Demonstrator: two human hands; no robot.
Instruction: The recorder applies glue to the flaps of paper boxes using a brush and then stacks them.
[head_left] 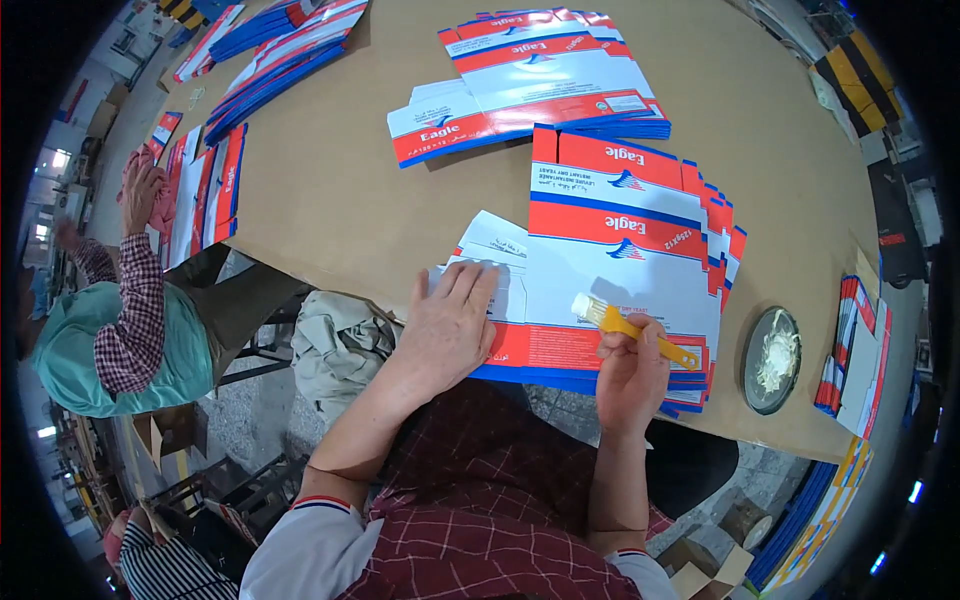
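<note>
My left hand (pixel 445 318) lies flat, fingers stretched out, on the left flap of a flat carton blank (pixel 575 270) printed in white, red and blue. That blank tops a fanned stack at the table's near edge. Above its right part, my right hand (pixel 636 378) grips a yellow-handled brush (pixel 625 324) with pale bristles pointing left. Whether the bristles touch the cardboard, I cannot tell. To the right stands a dark round dish (pixel 751 372) with white paste (pixel 777 360) in it.
Another stack of carton blanks (pixel 550 75) lies farther back on the brown table (pixel 340 180). More blanks (pixel 290 65) are piled at the far left, where another person (pixel 135 320) works. Folded cartons (pixel 850 350) stand at the right edge. Grey cloth (pixel 340 345) hangs beside my left arm.
</note>
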